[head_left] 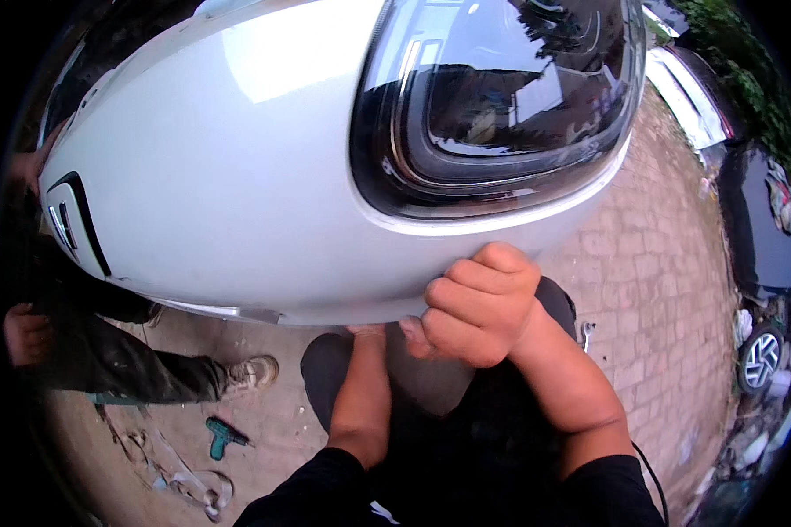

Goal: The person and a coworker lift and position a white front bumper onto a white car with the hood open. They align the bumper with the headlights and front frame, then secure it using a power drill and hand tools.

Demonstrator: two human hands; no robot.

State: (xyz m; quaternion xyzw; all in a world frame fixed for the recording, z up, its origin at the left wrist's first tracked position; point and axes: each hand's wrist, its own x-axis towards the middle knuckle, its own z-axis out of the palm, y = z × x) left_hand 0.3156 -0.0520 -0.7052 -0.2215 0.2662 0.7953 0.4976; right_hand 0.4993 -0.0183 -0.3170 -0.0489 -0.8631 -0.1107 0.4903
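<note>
A silver-white car bumper (237,202) fills the upper left and middle. Above its right part is a large dark headlight (501,97) with reflections on its lens. My right hand (483,303) is curled into a fist against the bumper's lower surface, just below the headlight. No tool sticks out of the fist. My left hand (366,330) reaches under the bumper's lower edge; only the part by the wrist shows, and its fingers are hidden.
At left another person stands by the bumper, with a hand (28,334) and a shoe (253,374) showing. On the paving lie a teal cordless drill (223,436), a strap (180,470) and a wrench (586,334). Car parts and a wheel (760,358) line the right.
</note>
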